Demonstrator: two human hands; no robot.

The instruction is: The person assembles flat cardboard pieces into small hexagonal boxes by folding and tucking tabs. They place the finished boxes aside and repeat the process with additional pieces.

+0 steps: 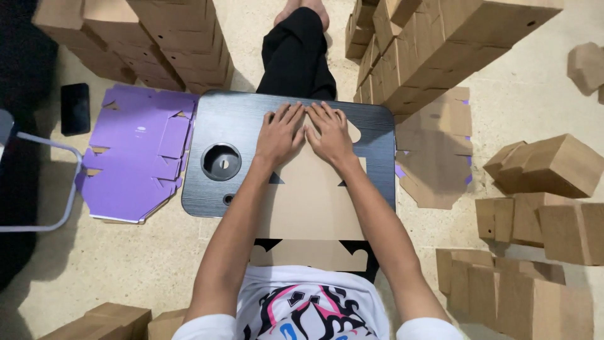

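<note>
Flat cardboard blank [311, 201] lies unfolded on black lap table [251, 119], centre. Left hand [279, 135] and right hand [328, 133], fingers spread, press its 12 o'clock edge, gripping nothing. Finished boxes [553, 165] at 3 o'clock, purple flat sheets [135, 160] at 9 o'clock. Folding seems barely started.

White T-shirt [308, 308], short sleeves ending above elbows; chest print of bold black strokes with pink and blue accents. Forearms bare, no watch, no bracelets. Left hand [279, 135] and right hand [329, 133] bare, no gloves, no rings visible; nails short. Black trousers [296, 56], loose cut, one leg in view, hem ending at ankle. Foot [303, 9] bare, no sock or shoe, partly cut by frame top.
</note>
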